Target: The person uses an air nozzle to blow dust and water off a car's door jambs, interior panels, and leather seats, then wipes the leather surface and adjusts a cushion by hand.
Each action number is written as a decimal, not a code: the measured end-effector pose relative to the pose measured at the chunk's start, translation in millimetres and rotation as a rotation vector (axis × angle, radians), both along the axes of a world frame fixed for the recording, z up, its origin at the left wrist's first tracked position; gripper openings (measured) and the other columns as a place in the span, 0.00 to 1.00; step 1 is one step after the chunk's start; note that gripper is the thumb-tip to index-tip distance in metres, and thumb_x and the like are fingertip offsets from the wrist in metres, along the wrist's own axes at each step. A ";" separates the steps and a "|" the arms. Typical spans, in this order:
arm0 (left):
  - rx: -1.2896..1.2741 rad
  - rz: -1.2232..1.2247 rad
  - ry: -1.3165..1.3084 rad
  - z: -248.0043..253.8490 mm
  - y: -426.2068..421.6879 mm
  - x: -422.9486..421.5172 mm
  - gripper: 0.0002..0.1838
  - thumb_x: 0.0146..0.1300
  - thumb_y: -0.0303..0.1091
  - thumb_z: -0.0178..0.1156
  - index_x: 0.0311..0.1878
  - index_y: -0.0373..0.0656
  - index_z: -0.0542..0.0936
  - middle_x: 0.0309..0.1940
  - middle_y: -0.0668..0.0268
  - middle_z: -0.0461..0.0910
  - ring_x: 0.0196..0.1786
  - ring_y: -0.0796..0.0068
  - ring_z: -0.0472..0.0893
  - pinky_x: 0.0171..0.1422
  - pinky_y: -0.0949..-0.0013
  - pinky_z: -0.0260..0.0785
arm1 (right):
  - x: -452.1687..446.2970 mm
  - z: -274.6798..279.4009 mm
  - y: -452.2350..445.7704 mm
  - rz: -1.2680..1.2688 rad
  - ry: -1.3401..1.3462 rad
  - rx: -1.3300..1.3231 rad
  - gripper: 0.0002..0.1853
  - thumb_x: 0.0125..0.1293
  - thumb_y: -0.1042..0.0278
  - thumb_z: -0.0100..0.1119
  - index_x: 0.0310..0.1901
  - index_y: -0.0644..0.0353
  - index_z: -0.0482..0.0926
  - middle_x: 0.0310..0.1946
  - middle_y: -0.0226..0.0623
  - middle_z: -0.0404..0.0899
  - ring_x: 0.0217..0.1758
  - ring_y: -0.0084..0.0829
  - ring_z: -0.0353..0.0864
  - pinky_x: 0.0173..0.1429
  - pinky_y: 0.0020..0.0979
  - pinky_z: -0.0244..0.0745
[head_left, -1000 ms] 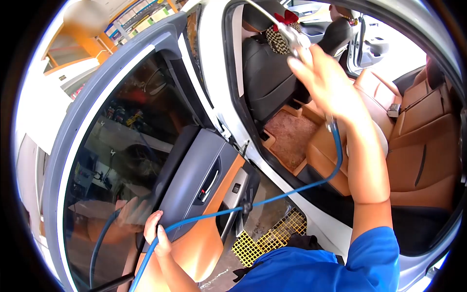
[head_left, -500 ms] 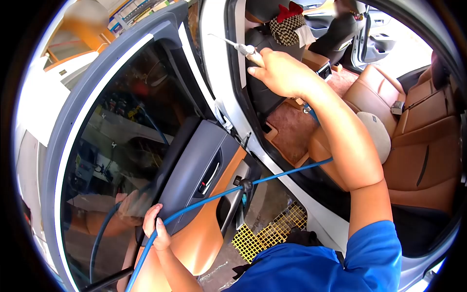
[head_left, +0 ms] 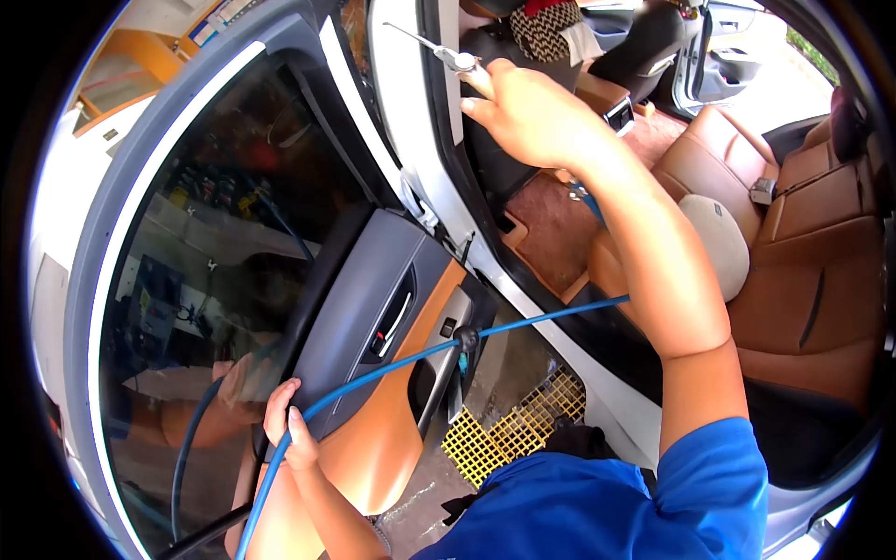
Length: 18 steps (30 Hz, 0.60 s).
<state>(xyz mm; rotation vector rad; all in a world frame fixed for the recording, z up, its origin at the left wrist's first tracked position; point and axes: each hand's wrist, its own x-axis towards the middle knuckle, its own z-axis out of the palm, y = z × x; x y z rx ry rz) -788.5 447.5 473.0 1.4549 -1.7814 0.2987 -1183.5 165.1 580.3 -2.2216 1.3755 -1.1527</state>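
My right hand (head_left: 532, 107) is closed around an air blow gun (head_left: 462, 63), its thin metal nozzle pointing up and left beside the white door pillar. A blue air hose (head_left: 392, 373) runs down from under my right forearm, across the open car door, to my left hand (head_left: 291, 429). My left hand is curled at the hose, the hose passing between thumb and fingers, close to the door's inner panel (head_left: 369, 308). A dark knob-like piece (head_left: 467, 338) sits on the hose midway. A metal hose fitting (head_left: 577, 189) shows below my right wrist.
The dark door window (head_left: 205, 299) reflects the hand and hose. Brown rear seats (head_left: 812, 308) with a grey cushion (head_left: 714, 238) lie to the right. Yellow floor grating (head_left: 504, 429) shows below the door gap. A patterned bag (head_left: 541, 33) rests by the front seats.
The view has shifted slightly. My right hand and the blow gun have moved a little up and left; my left hand stays at the hose.
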 end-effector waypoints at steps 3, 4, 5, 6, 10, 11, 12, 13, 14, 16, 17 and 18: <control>0.011 0.013 -0.001 -1.6 0.0 2.9 0.20 0.69 0.40 0.49 0.48 0.30 0.79 0.45 0.48 0.82 0.50 0.51 0.82 0.59 0.56 0.72 | 16.5 -25.0 -9.8 0.078 0.113 0.134 0.21 0.69 0.56 0.56 0.47 0.72 0.72 0.39 0.60 0.81 0.46 0.55 0.82 0.51 0.46 0.75; 0.018 0.009 -0.004 -1.5 0.2 2.6 0.20 0.69 0.40 0.49 0.48 0.30 0.79 0.45 0.48 0.82 0.50 0.51 0.82 0.59 0.56 0.72 | 21.0 -34.9 -12.8 0.146 0.167 0.148 0.21 0.69 0.57 0.56 0.47 0.72 0.72 0.39 0.59 0.81 0.46 0.54 0.82 0.51 0.46 0.76; 0.014 0.010 -0.003 -1.4 0.2 2.2 0.21 0.69 0.41 0.49 0.48 0.30 0.79 0.45 0.48 0.82 0.50 0.51 0.82 0.59 0.55 0.72 | 28.2 -45.5 -14.2 0.110 0.157 0.133 0.21 0.70 0.57 0.56 0.48 0.71 0.71 0.39 0.58 0.81 0.47 0.54 0.82 0.52 0.46 0.76; 0.009 0.013 -0.001 -1.8 0.0 1.8 0.21 0.69 0.41 0.49 0.49 0.30 0.79 0.45 0.48 0.82 0.50 0.51 0.82 0.59 0.55 0.72 | 32.6 -48.1 -9.3 0.077 0.138 0.186 0.20 0.70 0.58 0.55 0.49 0.71 0.71 0.41 0.57 0.81 0.48 0.54 0.82 0.53 0.46 0.76; 0.015 0.016 0.010 -4.6 0.3 5.4 0.21 0.70 0.41 0.49 0.49 0.30 0.79 0.45 0.48 0.82 0.50 0.51 0.82 0.59 0.55 0.72 | 40.2 -63.1 -3.3 0.141 0.262 0.279 0.20 0.71 0.57 0.54 0.49 0.71 0.70 0.43 0.56 0.81 0.49 0.52 0.82 0.54 0.47 0.76; 0.010 0.014 0.002 -4.3 -0.3 5.6 0.21 0.70 0.41 0.49 0.49 0.30 0.78 0.45 0.48 0.82 0.50 0.51 0.82 0.59 0.55 0.72 | 38.7 -64.0 -0.3 0.097 0.183 0.243 0.20 0.71 0.57 0.54 0.48 0.71 0.69 0.42 0.57 0.81 0.49 0.53 0.82 0.53 0.47 0.76; 0.006 0.013 -0.004 -4.3 -0.6 5.7 0.21 0.70 0.41 0.49 0.49 0.29 0.78 0.45 0.48 0.82 0.50 0.51 0.82 0.60 0.55 0.72 | 37.7 -61.4 3.1 0.055 0.107 0.208 0.20 0.71 0.57 0.54 0.48 0.71 0.69 0.41 0.58 0.81 0.48 0.53 0.82 0.53 0.47 0.76; 0.014 0.018 -0.001 -4.4 -0.8 5.7 0.21 0.70 0.41 0.49 0.49 0.29 0.78 0.45 0.48 0.82 0.50 0.51 0.82 0.60 0.55 0.72 | 38.2 -60.9 3.7 -0.008 0.036 0.157 0.20 0.71 0.57 0.54 0.47 0.71 0.69 0.40 0.59 0.81 0.46 0.55 0.82 0.51 0.48 0.77; 0.014 0.015 0.006 -4.4 -1.1 5.3 0.21 0.70 0.41 0.49 0.49 0.29 0.78 0.45 0.47 0.82 0.50 0.51 0.82 0.60 0.55 0.72 | 38.2 -62.7 3.6 -0.038 0.000 0.110 0.20 0.71 0.57 0.54 0.46 0.71 0.69 0.39 0.59 0.81 0.45 0.56 0.82 0.50 0.49 0.77; 0.021 0.016 0.010 -3.9 -0.4 4.0 0.21 0.70 0.40 0.49 0.49 0.29 0.78 0.45 0.47 0.82 0.50 0.51 0.82 0.60 0.55 0.72 | 35.2 -64.4 4.3 0.048 0.064 0.172 0.19 0.71 0.58 0.54 0.46 0.71 0.69 0.38 0.59 0.81 0.45 0.56 0.82 0.50 0.49 0.77; 0.024 0.027 0.006 -3.6 -0.3 3.3 0.21 0.70 0.40 0.49 0.49 0.29 0.78 0.45 0.47 0.82 0.50 0.51 0.82 0.60 0.55 0.72 | 38.6 -72.8 -1.0 0.074 0.148 0.224 0.19 0.71 0.58 0.54 0.47 0.71 0.71 0.42 0.58 0.81 0.47 0.53 0.83 0.52 0.46 0.77; 0.026 0.035 0.002 -3.3 0.0 2.8 0.21 0.70 0.40 0.49 0.49 0.28 0.78 0.45 0.46 0.82 0.50 0.51 0.82 0.60 0.55 0.72 | 41.8 -77.3 -2.3 0.099 0.233 0.275 0.19 0.71 0.59 0.54 0.49 0.71 0.73 0.47 0.57 0.81 0.50 0.50 0.83 0.54 0.44 0.78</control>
